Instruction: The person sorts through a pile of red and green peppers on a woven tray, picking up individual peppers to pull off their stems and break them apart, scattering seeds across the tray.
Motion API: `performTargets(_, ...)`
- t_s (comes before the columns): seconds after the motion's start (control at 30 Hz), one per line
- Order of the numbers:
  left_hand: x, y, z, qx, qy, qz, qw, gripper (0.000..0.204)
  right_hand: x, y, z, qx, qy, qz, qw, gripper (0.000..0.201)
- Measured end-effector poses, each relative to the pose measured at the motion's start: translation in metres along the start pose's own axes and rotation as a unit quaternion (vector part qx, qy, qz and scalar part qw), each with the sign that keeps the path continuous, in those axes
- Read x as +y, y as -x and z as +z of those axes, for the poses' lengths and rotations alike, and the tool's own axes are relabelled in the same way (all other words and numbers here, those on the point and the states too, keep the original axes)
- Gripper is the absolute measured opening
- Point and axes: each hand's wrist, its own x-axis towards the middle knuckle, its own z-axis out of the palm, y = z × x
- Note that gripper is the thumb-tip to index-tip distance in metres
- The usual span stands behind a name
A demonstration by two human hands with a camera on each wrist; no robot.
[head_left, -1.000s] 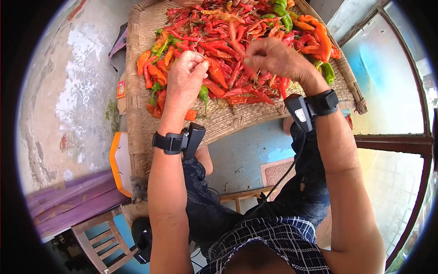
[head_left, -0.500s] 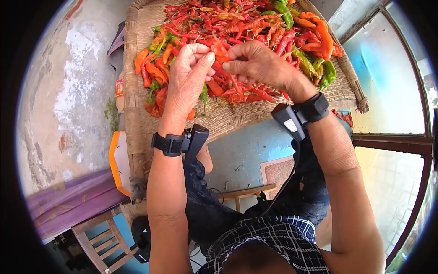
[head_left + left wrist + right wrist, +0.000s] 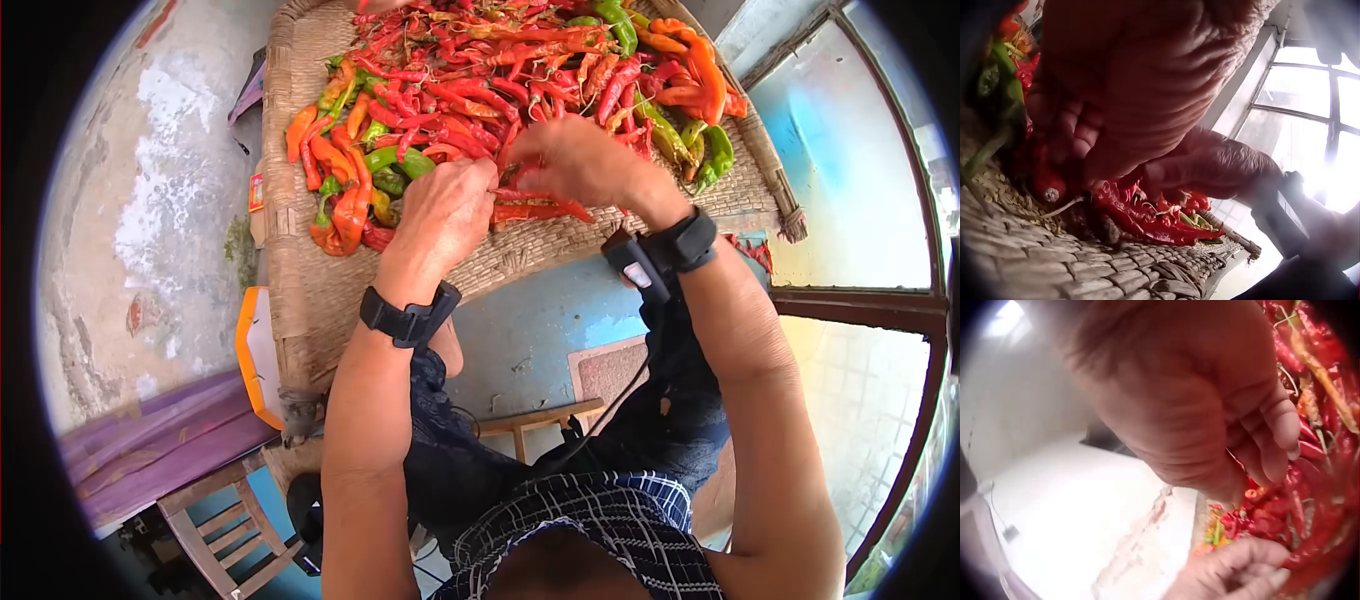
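Clearly, both hands work low over the near edge of a pile of red peppers (image 3: 480, 85) spread on a woven mat (image 3: 315, 300); the left hand (image 3: 450, 210) is at the pile's near side, back upward, its fingers bent down and their tips hidden from the head view; the left wrist view shows those fingers curled close above a red pepper with a pale round stub (image 3: 1041, 184), and the right wrist view sets its thumb and forefinger against red pepper flesh, yet whether they pinch it cannot be told. The right hand (image 3: 600, 165), blurred, hangs just beside the left one; its fingers are loosely bent and spread a little from one another above the peppers; a glossy long red pepper (image 3: 1169, 231) lies on the mat between the two hands, tip toward the right.

Around the heap, a green pepper (image 3: 400, 158) lies just beyond the left hand, orange peppers (image 3: 345, 215) gather to its left, and green peppers (image 3: 718, 155) sit at the right side below a large orange pepper (image 3: 710, 85); pale seeds (image 3: 1007, 200) dot the weave; each wrist wears a black strap (image 3: 690, 240); a wooden chair (image 3: 225, 530) stands at lower left, near a purple cloth (image 3: 170, 440).
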Motion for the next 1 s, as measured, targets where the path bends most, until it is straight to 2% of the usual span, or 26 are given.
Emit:
performTargets(0.03, 0.001, 0.0, -0.001, -0.001, 0.0, 0.0, 1.0, 0.01, -0.008, 0.005, 0.005, -0.038, 0.036, 0.028, 0.998, 0.021)
performTargets(0.17, 0.007, -0.005, -0.012, 0.003, 0.109, -0.056, 0.992, 0.012, -0.017, 0.007, 0.002, -0.043, 0.01, 0.048, 0.998, 0.019)
performTargets(0.23, 0.004, -0.006, -0.012, 0.015, 0.147, -0.075, 0.986, 0.013, -0.01, 0.007, -0.009, 0.008, -0.01, -0.002, 1.0, 0.018)
performTargets(0.3, -0.001, -0.006, -0.012, 0.114, 0.15, -0.082, 0.979, 0.015, -0.002, 0.005, -0.022, -0.013, -0.039, 0.016, 0.999, 0.018)
performTargets(0.33, -0.003, -0.004, -0.013, 0.142, 0.111, -0.058, 0.982, 0.016, 0.002, 0.005, -0.03, -0.01, -0.091, 0.034, 0.995, 0.02)
performTargets(0.37, -0.003, -0.004, -0.014, 0.142, 0.111, -0.059, 0.982, 0.016, 0.005, 0.005, -0.036, -0.007, -0.143, 0.052, 0.988, 0.021)
performTargets(0.4, -0.001, -0.003, -0.018, 0.059, 0.138, -0.106, 0.983, 0.018, 0.007, 0.004, -0.041, -0.008, -0.143, 0.051, 0.988, 0.021)
performTargets(0.43, 0.001, -0.001, -0.02, -0.025, 0.164, -0.153, 0.974, 0.02, 0.009, 0.003, -0.045, 0.142, -0.106, 0.069, 0.982, 0.023)
performTargets(0.47, 0.002, 0.001, -0.018, -0.025, 0.164, -0.154, 0.974, 0.02, 0.01, 0.002, -0.048, 0.289, -0.067, 0.084, 0.951, 0.024)
performTargets(0.5, 0.003, 0.003, -0.014, -0.056, 0.132, -0.11, 0.984, 0.021, 0.009, 0.002, -0.049, 0.288, -0.066, 0.084, 0.952, 0.024)
performTargets(0.53, 0.004, 0.005, -0.01, -0.088, 0.099, -0.065, 0.989, 0.023, 0.008, 0.003, -0.051, 0.304, -0.009, 0.073, 0.95, 0.026)
performTargets(0.57, 0.007, 0.007, -0.006, -0.087, 0.1, -0.064, 0.989, 0.023, 0.006, 0.004, -0.051, 0.32, 0.048, 0.061, 0.944, 0.027)
performTargets(0.6, 0.009, 0.009, -0.003, -0.074, 0.069, -0.051, 0.994, 0.023, 0.0, 0.006, -0.043, 0.248, 0.01, 0.058, 0.967, 0.028)
performTargets(0.67, 0.013, 0.009, -0.002, -0.057, 0.023, -0.038, 0.997, 0.021, -0.006, 0.009, -0.024, 0.002, 0.026, -0.005, 1.0, 0.024)
performTargets(0.7, 0.011, 0.008, -0.002, -0.058, 0.023, -0.038, 0.997, 0.021, -0.018, 0.016, -0.016, -0.061, 0.012, 0.024, 0.998, 0.023)
performTargets(0.73, 0.007, 0.007, -0.002, -0.061, 0.041, -0.039, 0.997, 0.019, -0.023, 0.018, -0.002, -0.074, 0.075, 0.032, 0.994, 0.021)
performTargets(0.8, 0.005, 0.007, -0.005, -0.062, 0.061, -0.043, 0.995, 0.017, -0.025, 0.018, 0.014, -0.074, 0.101, 0.027, 0.992, 0.019)
performTargets(0.83, 0.006, 0.005, -0.009, -0.076, 0.076, -0.07, 0.992, 0.015, -0.024, 0.017, 0.017, -0.072, 0.128, 0.021, 0.989, 0.017)
performTargets(0.9, 0.004, 0.004, -0.012, -0.089, 0.09, -0.096, 0.987, 0.013, -0.02, 0.015, 0.016, -0.047, 0.132, 0.002, 0.99, 0.015)
performTargets(1.0, -0.003, 0.001, -0.016, -0.092, 0.142, -0.115, 0.979, 0.009, -0.02, 0.013, 0.005, -0.074, 0.073, -0.015, 0.994, 0.012)
